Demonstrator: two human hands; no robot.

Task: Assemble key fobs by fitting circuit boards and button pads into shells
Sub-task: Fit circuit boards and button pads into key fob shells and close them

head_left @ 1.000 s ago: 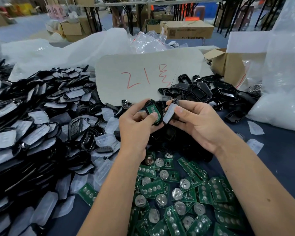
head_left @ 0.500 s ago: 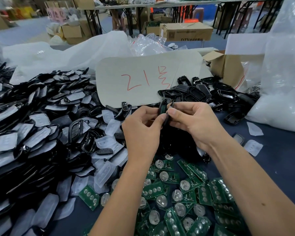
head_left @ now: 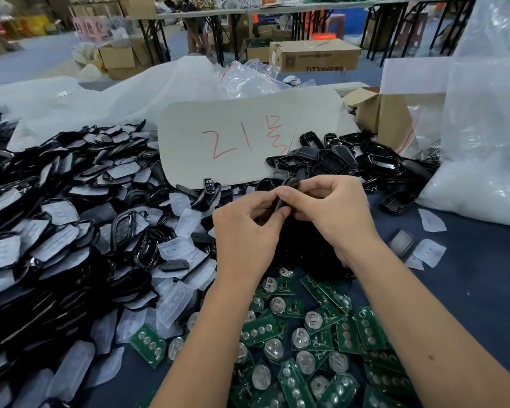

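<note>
Both hands pinch one black fob shell edge-on above table middle: left hand fingers curled under it, right hand thumb and fingers clamped on top. Green circuit boards heaped below wrists; clear button pads and black shells piled left.

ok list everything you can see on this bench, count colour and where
key fob shell: one, black, pinched between both hands at centre
circuit boards: many, green with silver discs, heaped near front centre
button pads: many, translucent white, spread left and centre
filled shells: large pile, black, left side
empty shells: pile, black, behind the hands to the right
sign: one, pale with red writing, leaning behind centre
plastic bags: several, clear white, right and rear
cardboard boxes: several, brown, background
left hand: one, fingers pinch the shell
right hand: one, fingers pinch the shell
</note>
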